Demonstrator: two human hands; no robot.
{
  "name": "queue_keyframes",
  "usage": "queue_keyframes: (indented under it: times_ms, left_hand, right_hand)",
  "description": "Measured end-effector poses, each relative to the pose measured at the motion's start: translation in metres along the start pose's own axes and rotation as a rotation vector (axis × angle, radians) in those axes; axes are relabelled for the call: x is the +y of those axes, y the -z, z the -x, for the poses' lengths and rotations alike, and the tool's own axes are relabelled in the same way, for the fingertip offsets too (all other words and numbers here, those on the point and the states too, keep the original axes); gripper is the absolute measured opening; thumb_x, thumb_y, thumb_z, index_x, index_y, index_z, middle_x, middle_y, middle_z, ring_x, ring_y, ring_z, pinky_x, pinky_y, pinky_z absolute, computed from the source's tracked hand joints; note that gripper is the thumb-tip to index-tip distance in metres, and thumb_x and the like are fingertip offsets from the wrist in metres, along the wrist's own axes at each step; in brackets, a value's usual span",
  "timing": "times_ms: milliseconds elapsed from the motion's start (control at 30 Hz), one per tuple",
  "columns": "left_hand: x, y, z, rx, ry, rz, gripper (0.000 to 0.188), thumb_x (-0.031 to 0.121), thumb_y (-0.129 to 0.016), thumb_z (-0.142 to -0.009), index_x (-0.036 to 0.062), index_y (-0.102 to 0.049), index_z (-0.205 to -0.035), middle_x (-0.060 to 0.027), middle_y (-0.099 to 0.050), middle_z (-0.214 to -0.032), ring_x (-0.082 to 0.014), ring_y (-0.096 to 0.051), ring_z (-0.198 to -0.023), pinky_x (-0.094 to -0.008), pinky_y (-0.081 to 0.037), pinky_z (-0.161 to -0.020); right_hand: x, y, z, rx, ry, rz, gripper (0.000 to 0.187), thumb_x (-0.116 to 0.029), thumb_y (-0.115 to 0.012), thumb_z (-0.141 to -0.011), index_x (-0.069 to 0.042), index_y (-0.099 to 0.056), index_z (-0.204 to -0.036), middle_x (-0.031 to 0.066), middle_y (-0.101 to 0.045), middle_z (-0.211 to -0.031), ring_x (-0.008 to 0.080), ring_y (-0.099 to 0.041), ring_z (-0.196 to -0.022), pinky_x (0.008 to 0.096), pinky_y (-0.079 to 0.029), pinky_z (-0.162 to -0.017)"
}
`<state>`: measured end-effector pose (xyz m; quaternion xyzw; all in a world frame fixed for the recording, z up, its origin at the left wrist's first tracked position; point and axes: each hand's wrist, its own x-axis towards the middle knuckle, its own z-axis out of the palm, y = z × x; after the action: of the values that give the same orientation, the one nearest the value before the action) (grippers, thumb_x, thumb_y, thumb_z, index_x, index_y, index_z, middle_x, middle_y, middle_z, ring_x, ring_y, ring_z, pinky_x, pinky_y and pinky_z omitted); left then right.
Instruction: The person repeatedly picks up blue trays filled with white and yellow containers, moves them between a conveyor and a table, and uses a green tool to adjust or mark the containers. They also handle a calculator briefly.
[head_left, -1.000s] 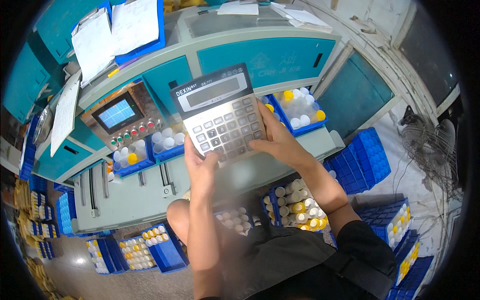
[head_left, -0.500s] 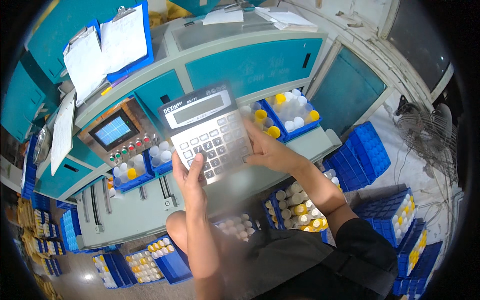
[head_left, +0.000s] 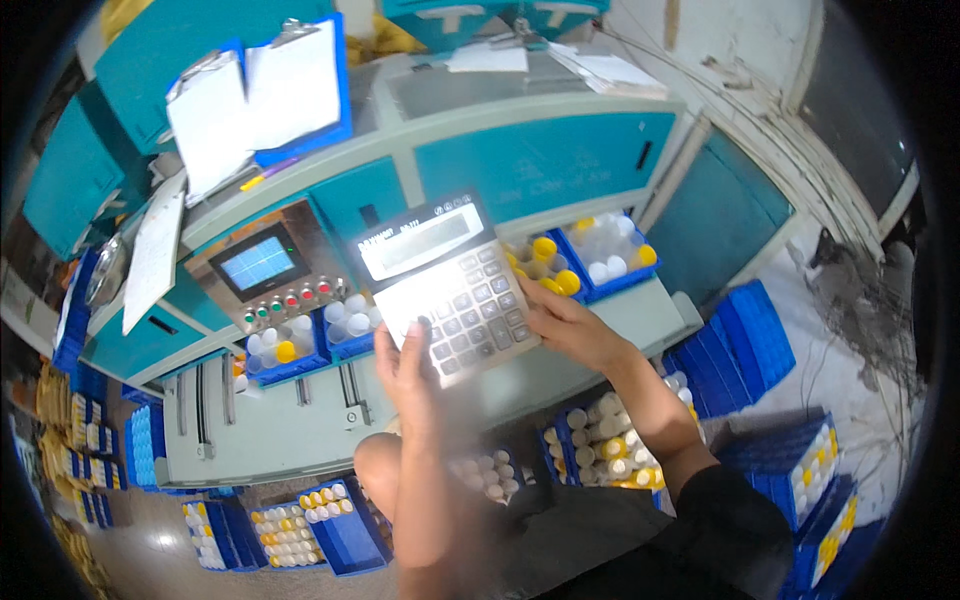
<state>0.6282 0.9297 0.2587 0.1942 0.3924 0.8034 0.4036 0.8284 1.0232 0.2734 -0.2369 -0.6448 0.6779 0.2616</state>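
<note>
Left hand grips the grey calculator from below; right hand holds its right edge; blue bins of capped vials sit behind.

**Teal, blue and yellow everywhere**

The calculator is silver-grey with dark grey keys and a pale greenish display. Behind it the machine is teal with light grey trim — its little screen glows blue. Bright blue bins hold white and yellow caps. Blue clipboards carry white paper.
</note>
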Motion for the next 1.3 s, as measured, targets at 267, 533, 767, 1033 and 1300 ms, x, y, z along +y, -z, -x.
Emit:
queue_keyframes:
  times_ms: [267,533,767,1033,1300]
  left_hand:
    - [0.000,-0.001,-0.007,0.002,-0.353,-0.488,0.056,0.036,-0.057,-0.099,0.0044,-0.042,-0.142,-0.0075,-0.064,-0.113,-0.0213,-0.065,-0.093,-0.0316,-0.054,-0.081]
    - [-0.003,0.020,0.006,-0.921,-0.022,-1.730,0.065,0.034,-0.061,-0.092,0.0036,-0.039,-0.145,-0.0204,-0.066,-0.117,-0.0406,-0.063,-0.107,-0.0503,-0.050,-0.090]
    - [-0.026,0.040,-0.005,-0.751,-0.161,-1.715,0.064,0.035,-0.065,-0.088,0.0044,-0.044,-0.141,-0.0177,-0.068,-0.110,-0.0343,-0.066,-0.103,-0.0476,-0.053,-0.085]
    - [-0.007,0.017,-0.003,-0.937,0.011,-1.634,0.036,0.033,-0.066,-0.089,0.0044,-0.064,-0.112,-0.0178,-0.070,-0.096,-0.0363,-0.067,-0.091,-0.0468,-0.052,-0.081]
    - [0.015,-0.005,0.032,-0.813,-0.159,-0.957,0.029,0.025,-0.071,-0.085,0.0065,-0.066,-0.107,-0.0119,-0.071,-0.088,-0.0273,-0.069,-0.082,-0.0393,-0.052,-0.075]
  right_hand:
    - [0.020,0.005,-0.039,0.071,0.026,-0.410,0.051,-0.012,-0.044,-0.103,0.003,-0.029,-0.150,0.0128,-0.055,-0.136,0.0212,-0.060,-0.116,0.0366,-0.055,-0.092]
    - [0.002,0.034,-0.206,0.437,0.431,-0.394,0.037,-0.012,-0.038,-0.106,0.012,-0.043,-0.132,0.0221,-0.058,-0.129,0.0296,-0.063,-0.114,0.0383,-0.052,-0.101]
    - [-0.017,0.049,-0.305,0.551,0.359,-0.367,0.040,-0.021,-0.045,-0.104,0.010,-0.046,-0.128,0.0209,-0.058,-0.125,0.0319,-0.063,-0.112,0.0433,-0.054,-0.096]
    - [0.132,-0.071,-0.213,-0.376,-0.436,0.044,0.041,-0.030,-0.052,-0.101,-0.003,-0.057,-0.131,0.0136,-0.065,-0.125,0.0228,-0.061,-0.115,0.0372,-0.051,-0.091]
    - [0.209,-0.171,-0.062,-0.524,0.013,0.058,0.043,-0.036,-0.052,-0.101,-0.005,-0.058,-0.130,0.0100,-0.063,-0.124,0.0205,-0.060,-0.113,0.0371,-0.051,-0.090]
